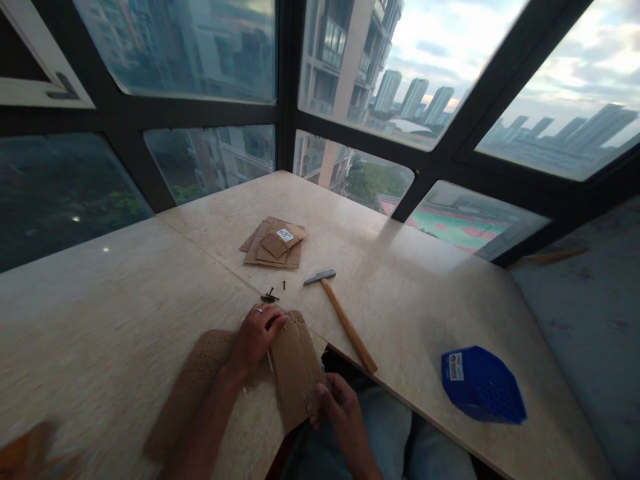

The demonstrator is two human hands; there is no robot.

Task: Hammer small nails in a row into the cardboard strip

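A piece of brown cardboard (299, 370) lies at the table's near edge, its lower end reaching over my lap. My left hand (256, 337), with a ring on one finger, is closed on its far left corner. At the near right edge, my right hand (340, 403) pinches the cardboard between thumb and fingers. Just past my left hand sits a little pile of dark screws or nails (270, 297), with a single one standing apart. To the right lies a hammer (347, 323) with a wooden handle, its head pointing away from me.
Several cardboard pieces (267, 253) are stacked farther back. A blue plastic basket (483, 387) stands at the right. Beneath my left forearm is a brown board (187, 383). Something orange (25, 453), blurred, shows at the lower left. Windows border the pale table (125, 287).
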